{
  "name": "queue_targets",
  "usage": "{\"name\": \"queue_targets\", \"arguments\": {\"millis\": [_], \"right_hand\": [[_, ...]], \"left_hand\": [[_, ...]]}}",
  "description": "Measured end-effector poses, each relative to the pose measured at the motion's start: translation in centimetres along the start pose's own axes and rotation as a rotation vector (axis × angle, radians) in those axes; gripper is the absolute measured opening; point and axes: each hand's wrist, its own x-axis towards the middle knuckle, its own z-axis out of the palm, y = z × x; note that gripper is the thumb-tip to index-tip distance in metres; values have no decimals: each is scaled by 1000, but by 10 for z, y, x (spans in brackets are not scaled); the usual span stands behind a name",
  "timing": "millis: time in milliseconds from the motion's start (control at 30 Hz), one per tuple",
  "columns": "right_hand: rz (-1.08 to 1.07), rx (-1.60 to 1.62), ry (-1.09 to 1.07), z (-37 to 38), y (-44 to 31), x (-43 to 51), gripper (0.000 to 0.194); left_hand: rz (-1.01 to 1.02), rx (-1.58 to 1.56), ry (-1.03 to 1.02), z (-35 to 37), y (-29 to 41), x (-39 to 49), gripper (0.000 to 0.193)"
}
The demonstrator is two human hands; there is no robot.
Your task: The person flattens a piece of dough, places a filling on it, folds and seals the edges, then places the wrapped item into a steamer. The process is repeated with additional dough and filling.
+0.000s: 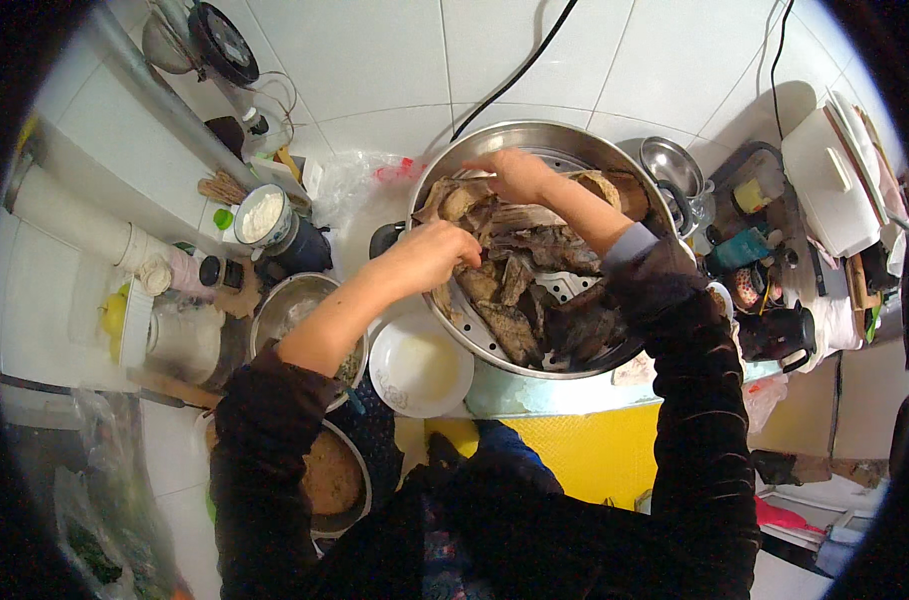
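Observation:
A round stainless-steel steamer (537,130) with a perforated bottom stands before me, a dark handle on each side. Inside lie brown and blackish, wrinkled pieces of food (510,330), perhaps dried fish or cured meat, spread over the holes. My left hand (447,251) is at the steamer's left side, its fingers curled down against the pieces. Farther back, my right hand (516,176) reaches over the food with fingers pointing left. Its fingertips are at the pieces near the back left wall. Whether either hand grips a piece is hard to see.
A white bowl (394,360) with pale liquid sits left of the steamer's front. Beside it stand a metal basin (263,307) and a bowl of white powder (261,215). A pot (360,457) with brown contents is lower left. Jars and a metal bowl (672,166) crowd the right.

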Motion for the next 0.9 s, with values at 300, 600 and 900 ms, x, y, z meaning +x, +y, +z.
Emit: {"name": "queue_targets", "arguments": {"millis": [300,600,900], "right_hand": [[-377,-28,0,10,-79,-73,22],[-425,148,73,12,-93,-85,16],[17,707,194,-37,-80,-81,13]], "left_hand": [[-122,-52,440,-45,27,-36,21],[-218,-245,374,-42,27,-46,22],[-147,-260,356,-19,23,-30,32]]}}
